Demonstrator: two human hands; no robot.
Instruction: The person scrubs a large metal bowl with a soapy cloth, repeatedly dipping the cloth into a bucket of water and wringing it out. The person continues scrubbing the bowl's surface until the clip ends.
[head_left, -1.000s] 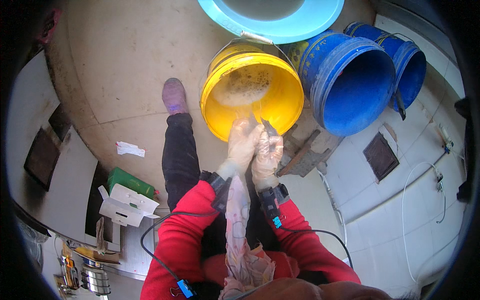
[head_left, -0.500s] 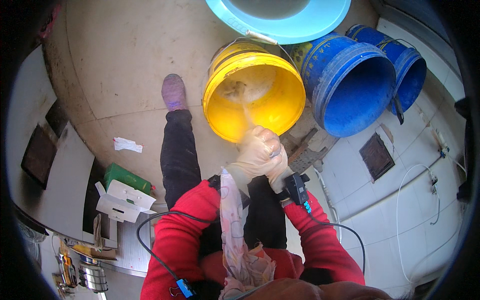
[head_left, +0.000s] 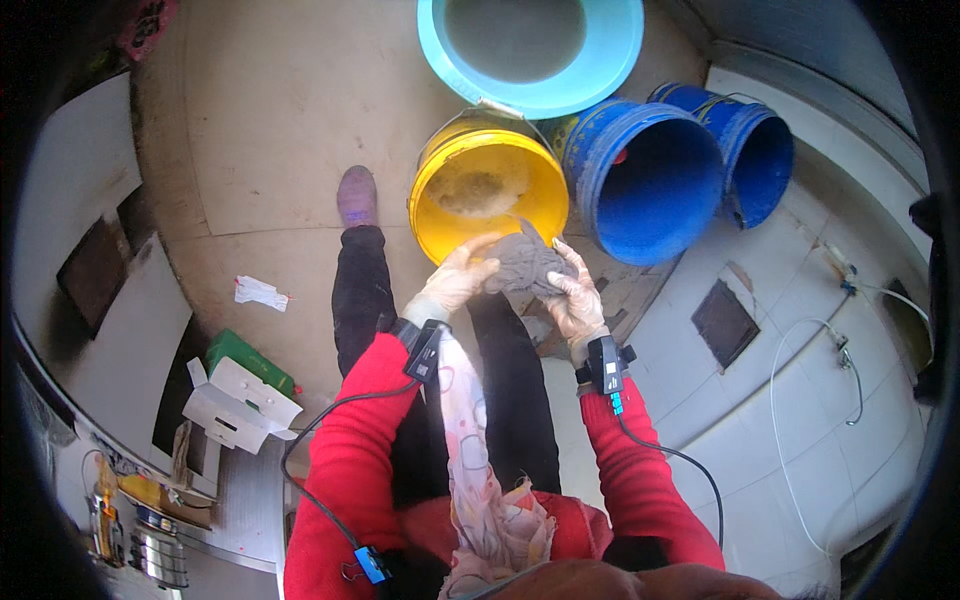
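A crumpled grey rag [head_left: 524,262] is held up between my two gloved hands, just over the near rim of the yellow bucket [head_left: 546,200]. My left hand [head_left: 456,280] pinches its left side, and my right hand [head_left: 577,300] grips its right side with thumb and fingers. Both hands wear thin whitish gloves, with a black device strapped at each wrist. Murky liquid with pale foam lies in the bottom of the bucket. The rag hides part of the bucket's near edge.
Behind the yellow bucket stands a light-blue basin [head_left: 432,45] of cloudy water. To the right are two blue buckets [head_left: 655,190] [head_left: 770,170]. A white open carton [head_left: 238,408] and a green box [head_left: 240,355] sit at left. A thin white hose [head_left: 775,400] hangs along the tiled right side.
My clasped hands, with liquid streaming down from them into the yellow bucket, have moved apart. The grey rag now shows loosened between them, and the stream has stopped. The view has shifted slightly.
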